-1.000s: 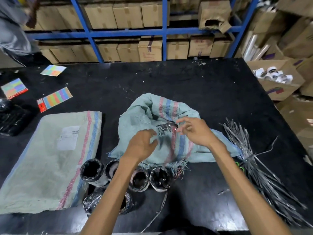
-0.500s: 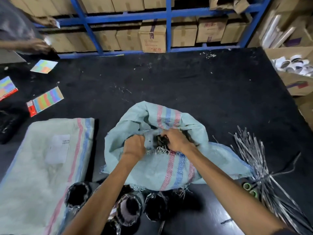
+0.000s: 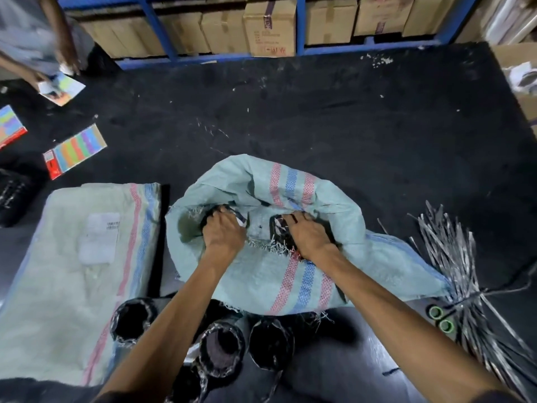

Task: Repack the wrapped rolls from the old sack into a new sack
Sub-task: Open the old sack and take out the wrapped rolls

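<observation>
1. Woven flat sack [image 3: 87, 271] lies empty-looking at the desk's [image 3: 348, 126] left.
2. Wrapped rolls [image 3: 220, 350] sit outside, beside the crumpled sack [image 3: 276, 277]; repacking looks barely begun.
3. Left grip [image 3: 223, 237] and right grip [image 3: 308, 237] clutch its frayed mouth, fingers curled.

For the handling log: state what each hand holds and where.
Both the left hand and right hand grip the green sack by its frayed mouth edge.

There were two woven sacks [image 3: 279, 274], four dark wrapped rolls [image 3: 222, 349] in view, three striped colour cards [image 3: 75, 151] and one bundle of silvery strips [image 3: 453, 257].
</observation>
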`<state>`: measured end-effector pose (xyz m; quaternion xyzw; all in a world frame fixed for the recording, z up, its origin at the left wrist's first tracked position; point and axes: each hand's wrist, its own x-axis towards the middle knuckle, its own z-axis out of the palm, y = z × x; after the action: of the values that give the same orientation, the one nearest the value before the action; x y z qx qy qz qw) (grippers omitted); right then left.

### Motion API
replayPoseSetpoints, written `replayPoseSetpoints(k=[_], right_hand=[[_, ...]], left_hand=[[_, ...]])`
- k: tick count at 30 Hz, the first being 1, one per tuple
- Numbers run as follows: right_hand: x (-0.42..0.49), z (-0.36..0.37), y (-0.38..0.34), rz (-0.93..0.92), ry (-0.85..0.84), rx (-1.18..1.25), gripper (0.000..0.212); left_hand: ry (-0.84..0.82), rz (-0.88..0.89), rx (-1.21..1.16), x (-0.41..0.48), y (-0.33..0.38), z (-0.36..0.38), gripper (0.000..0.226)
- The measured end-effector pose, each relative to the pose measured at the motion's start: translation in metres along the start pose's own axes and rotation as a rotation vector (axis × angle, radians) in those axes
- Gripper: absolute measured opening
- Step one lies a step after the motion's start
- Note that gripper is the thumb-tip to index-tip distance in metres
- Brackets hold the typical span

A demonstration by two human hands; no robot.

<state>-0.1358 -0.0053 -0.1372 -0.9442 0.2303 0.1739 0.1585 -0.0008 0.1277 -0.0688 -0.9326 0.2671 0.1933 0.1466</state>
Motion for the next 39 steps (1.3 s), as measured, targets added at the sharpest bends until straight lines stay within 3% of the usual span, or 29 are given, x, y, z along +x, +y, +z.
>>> replayPoseSetpoints(k=[3, 6, 9, 11, 13, 14, 18, 22, 25, 33, 36, 39], right_hand=[[0.002, 0.001, -0.003, 0.004, 0.03, -0.001, 0.082], [0.003, -0.002, -0.003, 0.015, 0.031, 0.003, 0.078], [0.005, -0.002, -0.004, 0.013, 0.039, 0.002, 0.077], [0.006, 0.0, -0.006, 0.023, 0.042, -0.011, 0.078], [0.008, 0.002, -0.006, 0.031, 0.041, -0.021, 0.078], [0.009, 0.003, -0.006, 0.033, 0.041, -0.022, 0.079], [0.012, 0.006, -0.006, 0.031, 0.039, -0.019, 0.081], [0.01, 0.007, -0.005, 0.042, 0.044, -0.002, 0.079], [0.009, 0.004, -0.002, 0.041, 0.015, 0.046, 0.086], [0.007, -0.033, 0.004, 0.167, -0.212, 0.712, 0.094], [-0.004, -0.046, -0.001, 0.22, -0.199, 0.933, 0.102], [-0.021, -0.061, -0.009, 0.264, -0.125, 1.102, 0.102]], left_hand=[[-0.121, -0.059, 0.021, 0.017, -0.007, 0.001, 0.092], [-0.136, -0.045, 0.041, 0.034, -0.012, 0.0, 0.102], [-0.143, -0.061, -0.114, 0.044, -0.017, -0.004, 0.1], [-0.158, -0.048, -0.196, 0.05, -0.024, -0.003, 0.085], [-0.121, 0.004, -0.184, 0.056, -0.032, -0.005, 0.045], [-0.154, -0.015, -0.184, 0.059, -0.033, -0.006, 0.037], [-0.123, -0.072, -0.275, 0.061, -0.029, 0.006, 0.1], [0.03, -0.097, -0.339, 0.056, -0.025, 0.01, 0.095], [0.032, -0.055, -0.35, 0.045, -0.023, 0.012, 0.106], [-0.043, 0.059, -0.646, 0.017, -0.042, 0.003, 0.087], [-0.029, 0.118, -0.761, 0.003, -0.048, -0.012, 0.099], [0.015, 0.172, -0.974, -0.02, -0.053, -0.027, 0.087]])
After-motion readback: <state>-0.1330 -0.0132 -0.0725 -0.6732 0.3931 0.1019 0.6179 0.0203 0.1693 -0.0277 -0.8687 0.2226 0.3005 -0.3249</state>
